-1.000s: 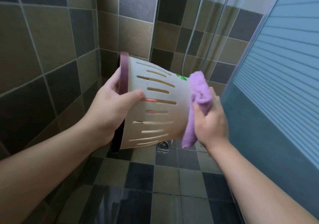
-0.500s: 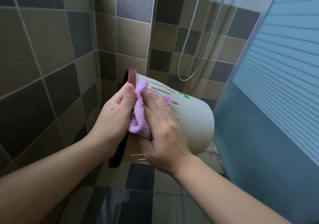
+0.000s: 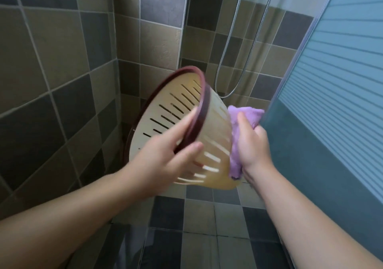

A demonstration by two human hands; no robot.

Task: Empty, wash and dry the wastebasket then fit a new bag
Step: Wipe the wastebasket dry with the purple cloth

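I hold a cream slotted wastebasket (image 3: pixel 215 127) with a dark maroon rim in the air, tilted so its open mouth faces up and left. My left hand (image 3: pixel 165 156) grips the rim, fingers inside and thumb on the outer wall. My right hand (image 3: pixel 251 144) holds a bunched purple cloth (image 3: pixel 238 142) against the basket's outer right side near its base. The basket's interior shows rows of slots and looks empty. The base is hidden behind the cloth and hand.
Tiled shower walls stand close on the left and behind. A metal shower hose (image 3: pixel 238 65) hangs in a loop at the back. A frosted glass door (image 3: pixel 331 103) stands close on the right. Below is a tiled floor (image 3: pixel 199 227).
The basket has turned so its mouth now faces me. My right hand has moved with the cloth from the wall near the rim to the far right side near the base.
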